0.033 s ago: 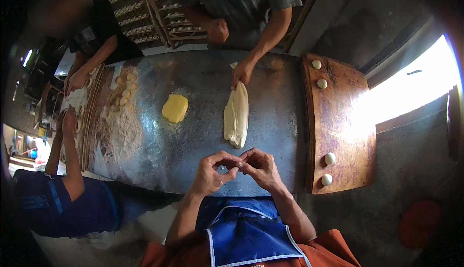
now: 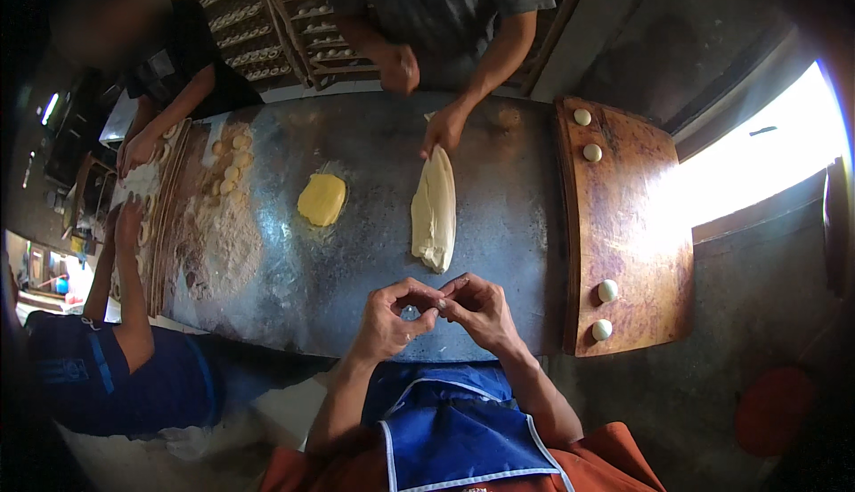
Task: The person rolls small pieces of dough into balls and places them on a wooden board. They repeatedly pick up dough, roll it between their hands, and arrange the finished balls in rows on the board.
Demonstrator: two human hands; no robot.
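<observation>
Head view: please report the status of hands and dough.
Left hand and right hand touching each other. Long dough piece on worktable, just ahead. Co-worker's hand holding it near far end.

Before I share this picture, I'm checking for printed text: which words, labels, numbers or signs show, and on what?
Grey shirt: one dark script word across the chest, legible but not copied here.
Navy garment: pale marking, too blurred to read.
Orange shirt: tiny marks at the lower edge, cut off.
I can read nothing else.

Speck (image 2: 441,304) at the fingers (image 2: 417,288) too small to tell, co-worker's head (image 2: 109,16) blurred, dough (image 2: 434,216) partly hidden under another's hand (image 2: 444,127)
</observation>
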